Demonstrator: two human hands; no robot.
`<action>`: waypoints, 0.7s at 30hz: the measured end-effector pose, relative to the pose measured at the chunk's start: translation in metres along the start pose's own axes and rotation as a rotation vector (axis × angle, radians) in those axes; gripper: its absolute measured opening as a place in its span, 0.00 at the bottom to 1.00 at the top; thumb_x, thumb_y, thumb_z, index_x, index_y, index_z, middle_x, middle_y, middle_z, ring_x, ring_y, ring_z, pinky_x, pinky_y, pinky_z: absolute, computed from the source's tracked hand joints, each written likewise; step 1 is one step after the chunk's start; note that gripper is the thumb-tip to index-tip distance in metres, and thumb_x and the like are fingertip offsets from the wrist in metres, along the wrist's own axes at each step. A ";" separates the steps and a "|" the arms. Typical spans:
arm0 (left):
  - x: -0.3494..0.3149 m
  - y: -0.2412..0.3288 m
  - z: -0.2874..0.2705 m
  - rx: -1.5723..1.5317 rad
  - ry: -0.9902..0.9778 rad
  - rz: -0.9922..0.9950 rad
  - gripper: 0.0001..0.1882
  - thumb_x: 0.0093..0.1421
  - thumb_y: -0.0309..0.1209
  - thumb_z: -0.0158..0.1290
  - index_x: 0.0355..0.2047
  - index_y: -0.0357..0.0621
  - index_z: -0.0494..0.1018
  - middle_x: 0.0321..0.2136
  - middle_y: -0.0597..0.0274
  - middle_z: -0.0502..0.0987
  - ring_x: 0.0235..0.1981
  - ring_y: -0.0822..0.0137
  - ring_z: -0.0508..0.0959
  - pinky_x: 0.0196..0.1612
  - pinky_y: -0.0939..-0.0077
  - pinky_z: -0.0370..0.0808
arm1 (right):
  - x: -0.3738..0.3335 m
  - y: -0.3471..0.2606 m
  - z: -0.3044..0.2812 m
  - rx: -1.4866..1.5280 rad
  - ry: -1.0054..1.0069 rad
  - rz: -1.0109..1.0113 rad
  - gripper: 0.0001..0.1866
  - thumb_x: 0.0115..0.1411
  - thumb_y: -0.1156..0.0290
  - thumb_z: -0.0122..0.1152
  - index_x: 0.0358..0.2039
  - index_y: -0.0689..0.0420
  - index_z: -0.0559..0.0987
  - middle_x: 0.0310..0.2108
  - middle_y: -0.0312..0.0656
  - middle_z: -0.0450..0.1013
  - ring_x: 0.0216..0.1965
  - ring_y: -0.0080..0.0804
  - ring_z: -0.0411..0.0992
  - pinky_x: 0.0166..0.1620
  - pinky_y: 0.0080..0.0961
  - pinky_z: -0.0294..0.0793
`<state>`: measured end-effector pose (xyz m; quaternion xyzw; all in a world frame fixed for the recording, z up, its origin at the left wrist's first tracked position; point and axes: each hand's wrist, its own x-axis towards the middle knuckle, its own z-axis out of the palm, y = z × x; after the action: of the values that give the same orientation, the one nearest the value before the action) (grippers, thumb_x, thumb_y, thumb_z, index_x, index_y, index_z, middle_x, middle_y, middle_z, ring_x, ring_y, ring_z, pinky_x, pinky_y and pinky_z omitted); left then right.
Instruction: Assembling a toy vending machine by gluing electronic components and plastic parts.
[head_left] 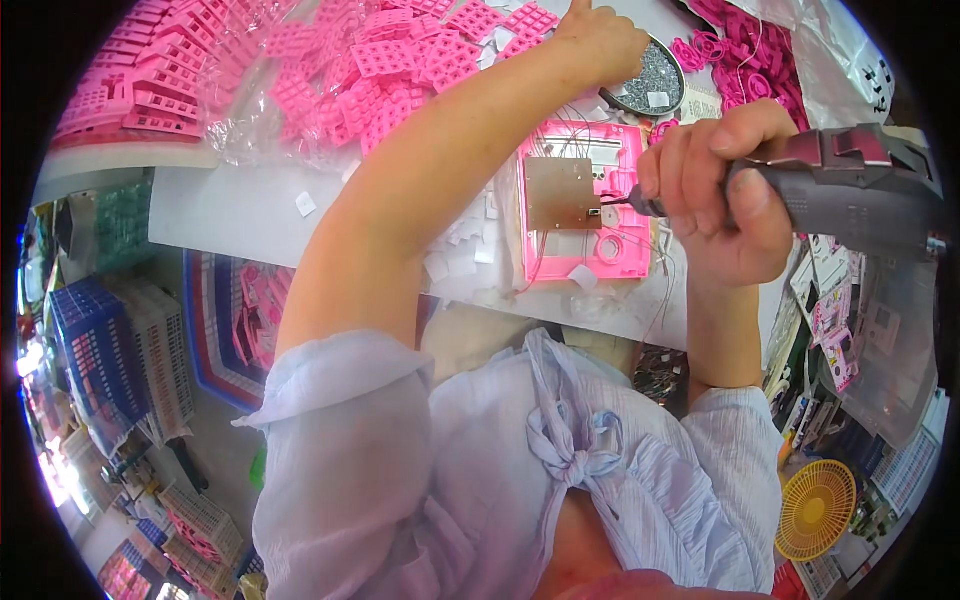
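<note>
The right hand [735, 190] wraps its fingers firmly round the dark grey body of a power screwdriver [865, 190], which lies nearly level and points left. Its thin bit ends at the right edge of a flat brownish plate [562, 190], near a small silver part — I cannot tell whether the 2 touch. The plate sits inside an open pink casing [638, 235] on the white table [230, 215], in front of the person, with thin wires [572, 140] straggling around it. The left hand [603, 45] reaches to the far side, just beside a round dark-rimmed dish [682, 78] of small grey metal pieces [655, 75]; its fingertips are largely cut off or hidden, so I cannot tell whether they pinch anything. Far left of that arm lie a heap of pink gridded parts [385, 60] and stacked pink panels [150, 90] — clear plastic [235, 110] between them. Deep-pink loops [755, 55] pile up far right. White paper scraps [460, 250] scatter left of the casing, and a yellow basket [818, 510] stands near right.
</note>
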<state>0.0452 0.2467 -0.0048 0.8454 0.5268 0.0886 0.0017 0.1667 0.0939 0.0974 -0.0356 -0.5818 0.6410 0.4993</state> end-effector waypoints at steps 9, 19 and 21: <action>0.017 0.006 0.017 -0.045 -0.049 0.129 0.07 0.50 0.33 0.61 0.29 0.49 0.85 0.32 0.57 0.85 0.38 0.53 0.84 0.51 0.34 0.70 | -0.018 0.003 -0.014 -0.111 0.125 0.002 0.11 0.68 0.63 0.50 0.46 0.54 0.70 0.15 0.27 0.56 0.18 0.18 0.54 0.26 0.25 0.54; 0.018 0.013 0.030 0.128 -0.078 0.114 0.09 0.56 0.38 0.58 0.35 0.61 0.86 0.40 0.69 0.85 0.45 0.64 0.82 0.65 0.45 0.54 | -0.013 0.011 -0.027 -0.102 0.162 0.039 0.10 0.67 0.64 0.53 0.45 0.55 0.70 0.16 0.29 0.57 0.19 0.19 0.54 0.27 0.22 0.53; 0.019 0.011 0.010 0.177 -0.125 0.141 0.10 0.56 0.39 0.58 0.37 0.62 0.86 0.39 0.71 0.86 0.44 0.64 0.82 0.66 0.46 0.52 | -0.010 0.011 -0.029 -0.104 0.148 0.043 0.10 0.68 0.65 0.52 0.45 0.55 0.70 0.16 0.29 0.56 0.19 0.18 0.53 0.28 0.22 0.52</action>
<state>0.0652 0.2597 -0.0111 0.8810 0.4708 -0.0112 -0.0464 0.1834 0.1099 0.0735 -0.1214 -0.5751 0.6161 0.5243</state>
